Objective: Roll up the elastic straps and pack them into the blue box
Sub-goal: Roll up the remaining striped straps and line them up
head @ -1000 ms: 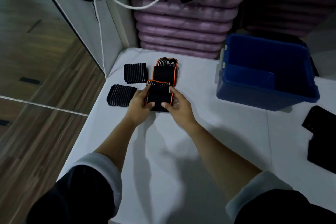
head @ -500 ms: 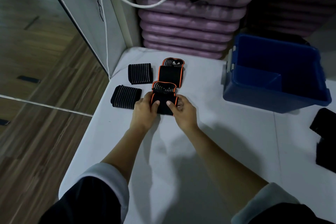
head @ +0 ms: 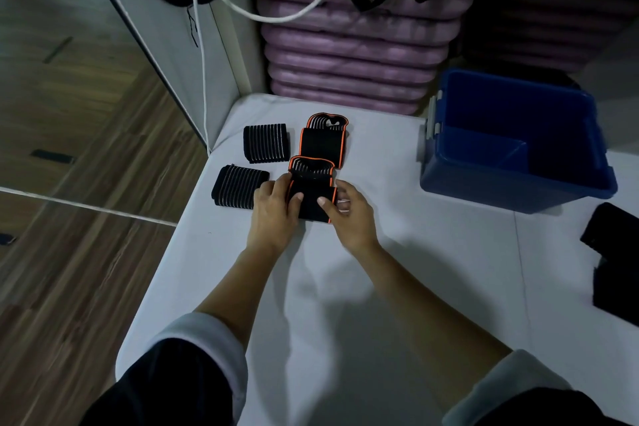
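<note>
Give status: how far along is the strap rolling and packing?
Done: far grey-striped black roll, near grey-striped black roll and far orange-edged black roll sit finished on the white table. In hand: left hand and right hand grip the near orange-edged black strap. Left: the blue plastic box shows no straps inside, so all packing remains; black fabric at the right edge looks unrolled.

Both forearms are extended forward; the left hand and right hand are curled round opposite sides of an orange-edged black elastic strap; thumbs are laid across its top.
</note>
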Available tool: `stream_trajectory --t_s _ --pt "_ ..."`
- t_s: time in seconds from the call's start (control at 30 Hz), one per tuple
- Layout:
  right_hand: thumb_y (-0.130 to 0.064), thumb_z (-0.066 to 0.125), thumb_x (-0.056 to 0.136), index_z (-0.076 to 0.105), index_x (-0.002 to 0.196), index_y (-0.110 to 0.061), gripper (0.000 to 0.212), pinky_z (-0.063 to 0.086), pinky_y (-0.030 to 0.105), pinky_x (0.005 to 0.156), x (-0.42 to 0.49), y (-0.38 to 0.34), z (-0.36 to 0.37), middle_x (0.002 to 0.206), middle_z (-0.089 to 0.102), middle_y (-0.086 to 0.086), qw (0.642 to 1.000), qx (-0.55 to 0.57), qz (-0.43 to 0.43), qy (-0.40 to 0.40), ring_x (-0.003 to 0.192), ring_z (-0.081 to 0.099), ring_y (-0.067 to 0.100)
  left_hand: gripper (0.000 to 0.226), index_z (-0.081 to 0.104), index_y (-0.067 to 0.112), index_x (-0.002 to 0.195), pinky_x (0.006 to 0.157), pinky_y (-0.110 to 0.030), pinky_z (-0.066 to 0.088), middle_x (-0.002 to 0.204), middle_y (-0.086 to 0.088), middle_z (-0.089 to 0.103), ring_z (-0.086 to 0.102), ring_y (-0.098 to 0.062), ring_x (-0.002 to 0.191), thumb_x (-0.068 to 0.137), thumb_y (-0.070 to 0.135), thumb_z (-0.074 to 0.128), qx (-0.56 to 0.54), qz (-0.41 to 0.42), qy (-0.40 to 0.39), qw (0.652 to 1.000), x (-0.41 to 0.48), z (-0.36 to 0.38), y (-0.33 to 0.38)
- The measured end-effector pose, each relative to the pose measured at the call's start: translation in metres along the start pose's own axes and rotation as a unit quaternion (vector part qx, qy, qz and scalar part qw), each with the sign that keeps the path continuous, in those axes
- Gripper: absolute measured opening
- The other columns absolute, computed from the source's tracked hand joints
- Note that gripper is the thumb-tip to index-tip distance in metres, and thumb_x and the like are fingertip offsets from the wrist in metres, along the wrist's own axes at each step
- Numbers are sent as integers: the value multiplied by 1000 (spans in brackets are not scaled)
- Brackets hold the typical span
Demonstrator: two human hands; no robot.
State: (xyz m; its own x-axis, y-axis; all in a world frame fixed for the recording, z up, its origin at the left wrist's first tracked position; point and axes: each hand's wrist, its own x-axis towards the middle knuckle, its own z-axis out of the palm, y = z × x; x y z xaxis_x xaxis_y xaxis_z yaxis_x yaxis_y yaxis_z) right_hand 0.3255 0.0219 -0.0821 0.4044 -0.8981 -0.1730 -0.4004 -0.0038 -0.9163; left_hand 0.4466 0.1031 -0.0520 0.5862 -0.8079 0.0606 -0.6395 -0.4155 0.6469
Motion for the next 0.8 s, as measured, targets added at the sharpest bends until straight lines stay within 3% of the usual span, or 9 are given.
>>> stream_trajectory --t_s 0.1,0.2,0.3,0.4,0.67,0.8 --pt "-40 66 85 53 127 -18 49 52 34 91 -6 -2 -10 116 60 2 999 17 28 20 100 61 20 36 51 8 128 90 -37 38 112 -19 52 45 -31 104 93 17 52 -4 24 25 999 -4 -4 13" --pt "-38 63 87 58 118 -20 36 51 29 90 -20 -3 -29 114 62 3 997 25 16 64 95 61 15 30 59 10 118 90 -36 43 108 -14 55 49 -29 101 89 12 55 -32 63 34 997 -10 -6 34" --pt "-36 62 89 61 102 -28 15 52 32 88 -42 2 -58 104 65 -3 993 25 2 119 86 62 10 23 65 12 104 83 -37 48 99 -8 59 55 -28 93 83 11 55 -67 102 10 992 -22 0 61" --pt "-34 60 90 61 95 -31 6 52 35 90 -66 13 -98 101 66 -7 986 31 5 162 90 63 11 22 68 13 98 79 -31 47 90 -6 61 57 -21 82 81 4 58 -85 119 -38 989 -39 19 93" --pt "-21 56 93 65 93 -20 8 54 38 84 -133 68 -230 95 68 2 954 -9 54 296 87 63 21 25 70 15 96 73 -8 37 94 -4 67 56 -11 76 81 0 57 -115 144 -171 968 -99 100 183" --pt "-33 53 85 64 97 -14 25 50 32 77 -155 98 -289 92 67 7 927 -25 77 365 84 62 23 20 69 15 102 82 -13 42 102 -3 68 61 -14 86 87 9 57 -131 127 -214 960 -123 146 229"
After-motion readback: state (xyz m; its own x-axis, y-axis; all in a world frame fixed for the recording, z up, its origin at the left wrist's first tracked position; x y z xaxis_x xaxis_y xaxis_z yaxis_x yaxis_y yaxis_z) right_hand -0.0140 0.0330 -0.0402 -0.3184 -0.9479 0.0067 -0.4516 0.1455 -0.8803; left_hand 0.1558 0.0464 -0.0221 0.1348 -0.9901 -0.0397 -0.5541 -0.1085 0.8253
